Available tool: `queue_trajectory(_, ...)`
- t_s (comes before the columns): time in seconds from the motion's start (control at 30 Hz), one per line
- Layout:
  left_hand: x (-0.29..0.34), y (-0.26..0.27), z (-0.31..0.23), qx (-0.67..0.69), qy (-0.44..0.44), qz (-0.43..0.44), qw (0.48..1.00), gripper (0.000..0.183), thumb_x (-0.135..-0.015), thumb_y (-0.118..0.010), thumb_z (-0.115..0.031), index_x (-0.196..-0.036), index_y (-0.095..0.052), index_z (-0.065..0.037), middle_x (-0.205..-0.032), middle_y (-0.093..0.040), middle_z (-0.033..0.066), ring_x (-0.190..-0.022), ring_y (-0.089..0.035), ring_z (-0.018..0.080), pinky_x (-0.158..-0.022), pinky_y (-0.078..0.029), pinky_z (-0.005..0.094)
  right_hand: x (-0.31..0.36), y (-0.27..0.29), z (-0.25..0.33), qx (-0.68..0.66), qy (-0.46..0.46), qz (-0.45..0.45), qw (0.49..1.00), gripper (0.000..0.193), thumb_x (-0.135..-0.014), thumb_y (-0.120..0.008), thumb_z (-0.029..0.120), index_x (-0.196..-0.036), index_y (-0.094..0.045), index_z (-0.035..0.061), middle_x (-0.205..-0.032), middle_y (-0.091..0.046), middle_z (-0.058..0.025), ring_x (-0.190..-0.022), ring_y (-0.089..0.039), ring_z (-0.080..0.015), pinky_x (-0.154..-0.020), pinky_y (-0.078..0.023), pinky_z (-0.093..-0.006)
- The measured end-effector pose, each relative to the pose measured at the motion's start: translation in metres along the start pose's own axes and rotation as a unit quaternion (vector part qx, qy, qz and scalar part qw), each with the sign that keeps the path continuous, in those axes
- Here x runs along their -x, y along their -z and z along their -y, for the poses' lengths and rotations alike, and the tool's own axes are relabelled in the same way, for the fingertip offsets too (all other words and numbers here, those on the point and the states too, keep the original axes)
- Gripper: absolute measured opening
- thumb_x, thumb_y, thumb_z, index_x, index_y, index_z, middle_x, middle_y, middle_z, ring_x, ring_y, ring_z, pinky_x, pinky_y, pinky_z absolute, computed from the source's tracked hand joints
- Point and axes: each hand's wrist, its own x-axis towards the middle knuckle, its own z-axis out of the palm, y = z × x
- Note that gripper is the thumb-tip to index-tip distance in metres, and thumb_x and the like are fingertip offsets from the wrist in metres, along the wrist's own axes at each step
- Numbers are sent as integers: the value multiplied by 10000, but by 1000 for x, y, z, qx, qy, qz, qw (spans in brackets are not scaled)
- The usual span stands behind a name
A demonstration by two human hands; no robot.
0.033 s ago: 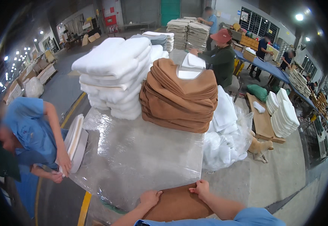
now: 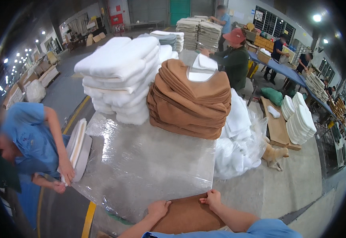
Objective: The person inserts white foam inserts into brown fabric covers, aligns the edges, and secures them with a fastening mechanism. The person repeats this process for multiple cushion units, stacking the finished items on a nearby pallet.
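Observation:
A brown fabric piece (image 2: 185, 214) stretches between my two hands at the near edge of the plastic-covered table (image 2: 153, 162). My left hand (image 2: 159, 208) is closed on its far left edge, the thumb lying over the cloth. At the far right corner my right hand (image 2: 212, 200) pinches the same piece between thumb and fingers. The lower part of the cloth runs down against my blue shirt. Farther across the table sits a thick pile of brown fabric pieces (image 2: 186, 105), with white padding (image 2: 203, 65) showing behind it.
Left of the brown pile stands a tall stack of white cushions (image 2: 115, 71). A co-worker (image 2: 34, 135) at the left handles pale cushions (image 2: 79, 148); another in a red cap (image 2: 236, 63) stands behind the pile. Beyond the table's right edge are a clear bag of white stuffing (image 2: 238, 154) and a dog (image 2: 274, 154).

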Motion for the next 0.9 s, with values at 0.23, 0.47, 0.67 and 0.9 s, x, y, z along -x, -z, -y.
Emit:
queue_trajectory(0.23, -5, -11, 0, -25, -16, -84, 996, 469, -1059, -504, -487, -1030, -790, -115, -959, -771, 182, -919, -736, 411, -771, -565, 563, -2, -6, -6, 88, 49, 0, 995, 217, -1102, -482, 143, -1104, -572, -54, -937, -672, -177, -639, -747, -297, -485, -602, -370)
queue_trajectory(0.47, -5, 24, -6, -82, -77, -49, 992, 461, -1070, -495, -482, -1109, -768, -112, -1114, -757, 162, -1097, -700, 374, -963, -513, 521, 24, -2, 38, 404, 253, 82, 875, 207, -1066, -576, 196, -1184, -682, 64, -1099, -718, -144, -820, -721, -260, -672, -569, -411)
queue_trajectory(0.67, 53, 35, -16, 130, -196, 246, 940, 529, -1106, -400, -502, -1431, -610, -142, -1518, -563, 133, -1446, -466, 398, -1204, -308, 575, 114, 6, 25, 605, 307, 378, 630, 487, -1072, -498, 436, -1395, -632, 98, -1555, -538, -162, -1446, -486, -370, -1184, -404, -482)
queue_trajectory(0.9, 43, 7, 20, 89, -198, 235, 948, 664, -1118, -284, -544, -1668, -324, -173, -1749, -267, 60, -1599, -205, 422, -1298, -171, 536, 72, 19, 25, 693, 182, 332, 614, 698, -1080, -366, 610, -1600, -444, 150, -1720, -306, -135, -1584, -274, -361, -1272, -264, -511)
